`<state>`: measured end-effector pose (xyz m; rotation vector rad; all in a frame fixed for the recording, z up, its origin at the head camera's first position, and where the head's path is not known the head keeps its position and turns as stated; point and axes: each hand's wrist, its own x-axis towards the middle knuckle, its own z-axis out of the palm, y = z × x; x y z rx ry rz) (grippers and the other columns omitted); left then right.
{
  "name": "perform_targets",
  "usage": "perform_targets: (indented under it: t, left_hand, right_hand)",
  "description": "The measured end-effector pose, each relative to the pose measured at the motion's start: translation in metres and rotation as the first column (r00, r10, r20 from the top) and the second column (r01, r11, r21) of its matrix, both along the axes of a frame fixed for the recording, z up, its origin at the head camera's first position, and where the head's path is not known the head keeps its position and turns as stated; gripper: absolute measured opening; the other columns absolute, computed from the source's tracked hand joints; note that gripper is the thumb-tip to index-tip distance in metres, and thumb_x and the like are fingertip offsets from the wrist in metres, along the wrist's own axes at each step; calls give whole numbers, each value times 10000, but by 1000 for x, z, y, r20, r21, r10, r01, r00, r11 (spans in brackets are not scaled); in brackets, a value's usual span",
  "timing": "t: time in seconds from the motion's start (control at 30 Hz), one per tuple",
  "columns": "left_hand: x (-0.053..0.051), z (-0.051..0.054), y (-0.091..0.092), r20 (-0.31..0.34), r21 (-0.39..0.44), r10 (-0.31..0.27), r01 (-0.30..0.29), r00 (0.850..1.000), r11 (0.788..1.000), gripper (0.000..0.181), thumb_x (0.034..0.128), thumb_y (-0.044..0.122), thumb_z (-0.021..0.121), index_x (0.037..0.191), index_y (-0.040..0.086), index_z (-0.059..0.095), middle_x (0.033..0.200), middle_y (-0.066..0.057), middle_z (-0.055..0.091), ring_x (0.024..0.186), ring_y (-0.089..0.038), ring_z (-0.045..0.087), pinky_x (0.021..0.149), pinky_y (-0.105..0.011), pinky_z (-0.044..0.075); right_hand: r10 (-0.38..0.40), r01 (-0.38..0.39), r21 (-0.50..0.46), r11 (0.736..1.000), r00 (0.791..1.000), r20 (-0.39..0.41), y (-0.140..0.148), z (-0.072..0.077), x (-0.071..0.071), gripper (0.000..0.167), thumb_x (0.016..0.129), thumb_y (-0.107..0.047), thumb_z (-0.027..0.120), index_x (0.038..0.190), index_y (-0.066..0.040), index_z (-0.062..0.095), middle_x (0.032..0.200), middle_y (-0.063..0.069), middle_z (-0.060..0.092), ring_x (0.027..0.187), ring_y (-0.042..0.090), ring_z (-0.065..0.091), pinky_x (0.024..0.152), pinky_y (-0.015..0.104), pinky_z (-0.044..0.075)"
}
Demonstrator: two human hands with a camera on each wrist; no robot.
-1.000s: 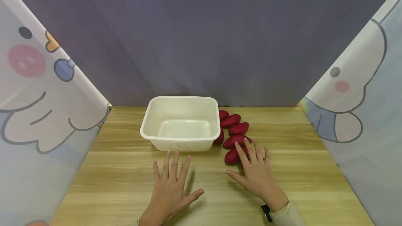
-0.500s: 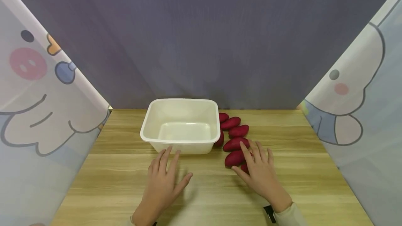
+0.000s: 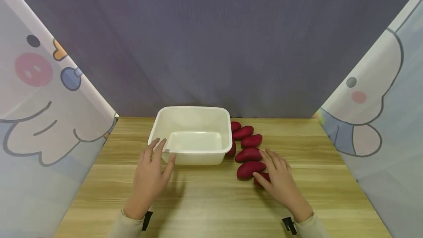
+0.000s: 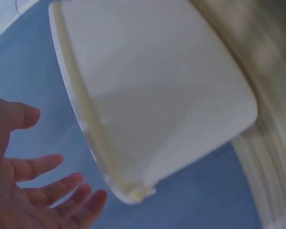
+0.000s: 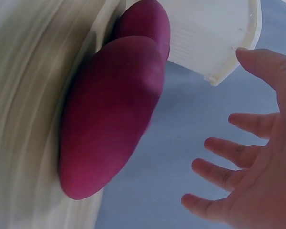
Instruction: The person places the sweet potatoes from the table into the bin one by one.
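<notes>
A cream plastic basin stands toward the back of the table, and nothing shows inside it. My left hand hovers by its front left corner, fingers spread and relaxed. In the left wrist view a gap separates those fingers from the basin's rim. Right of the basin lie several dark red sweet potatoes, some partly hidden behind its side. Over the nearest sweet potato is my right hand, loosely spread and holding nothing. The right wrist view has it apart from the large sweet potato.
The wooden table runs up to a grey-purple cloth at the back. Cartoon-printed panels flank it, one on the left and another on the right. Both wrists carry black straps.
My left hand has moved left and forward, from in front of the basin to its front left corner. The right hand has shifted slightly right, uncovering more of the nearest sweet potatoes.
</notes>
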<state>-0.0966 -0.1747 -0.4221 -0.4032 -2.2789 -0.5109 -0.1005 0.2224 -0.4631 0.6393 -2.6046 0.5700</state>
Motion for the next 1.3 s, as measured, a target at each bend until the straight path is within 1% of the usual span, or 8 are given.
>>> perform_targets:
  t: [0.2, 0.33, 0.43, 0.57, 0.8, 0.93, 1.07, 1.3]
  left_hand:
    - [-17, 10, -21, 87, 89, 49, -57, 995, 994, 542, 893, 193, 749, 1330, -70, 567, 1290, -320, 543, 1059, -514, 531, 789, -613, 498]
    - [-30, 12, -36, 147, 137, 44, -64, 988, 988, 501, 904, 138, 745, 1312, -93, 567, 1266, -332, 550, 1116, -528, 522, 910, -654, 451]
    - [-38, 10, -46, 222, 178, 42, -83, 974, 981, 477, 945, 155, 703, 1331, -83, 556, 1277, -330, 544, 1098, -505, 540, 850, -622, 504]
    - [-46, 7, -57, 372, 259, 2, -106, 928, 960, 515, 999, 248, 637, 1397, -56, 515, 1328, -321, 504, 1073, -469, 559, 720, -557, 575]
    - [-55, 1, -72, 544, 404, -121, -133, 830, 905, 570, 1024, 371, 579, 1432, -20, 498, 1360, -249, 544, 1124, -436, 595, 757, -452, 594]
    - [-55, 0, -74, 575, 493, -202, -140, 793, 858, 567, 1026, 381, 573, 1436, -6, 499, 1365, -228, 546, 1130, -402, 602, 718, -293, 597]
    - [-56, 2, -73, 589, 589, -285, -160, 757, 792, 564, 1029, 361, 575, 1453, -1, 485, 1371, -226, 533, 1062, -261, 632, 747, -276, 596]
    - [-59, -2, -76, 587, 679, -357, -201, 726, 706, 481, 1045, 259, 557, 1433, -20, 501, 1339, -236, 528, 922, -52, 624, 802, -349, 597]
  right_hand:
    - [50, -49, -118, 992, 999, 0, 9, -4, -5, 745, 791, -120, 848, 1422, 41, 488, 1364, 302, 507, 1242, 469, 471, 969, 667, 390]
    - [61, -52, -161, 986, 997, 56, 16, -6, -7, 733, 807, -93, 841, 1429, 33, 473, 1384, 262, 508, 1257, 453, 463, 968, 648, 410]
    - [75, -52, -179, 983, 990, 121, 23, -8, -9, 714, 838, -80, 815, 1445, 26, 454, 1409, 224, 505, 1268, 444, 458, 976, 642, 409]
    - [91, -42, -209, 977, 969, 229, 38, -8, -9, 673, 882, -90, 780, 1452, 32, 445, 1412, 212, 507, 1252, 437, 476, 955, 636, 430]
    - [189, -66, -301, 951, 896, 402, 66, -11, -8, 603, 923, -110, 744, 1441, 20, 464, 1369, 237, 538, 1181, 449, 532, 902, 651, 459]
    - [263, -76, -373, 925, 837, 480, 77, -18, -8, 602, 938, -110, 727, 1455, 20, 448, 1368, 267, 533, 1182, 486, 529, 908, 663, 460]
    - [305, -74, -410, 909, 788, 534, 86, -28, -10, 598, 950, -136, 717, 1463, 9, 447, 1374, 240, 539, 1187, 449, 533, 911, 558, 508]
    - [377, -125, -460, 879, 773, 510, 95, -38, -14, 551, 947, -89, 710, 1430, 40, 479, 1363, 251, 545, 1168, 302, 576, 914, 380, 539]
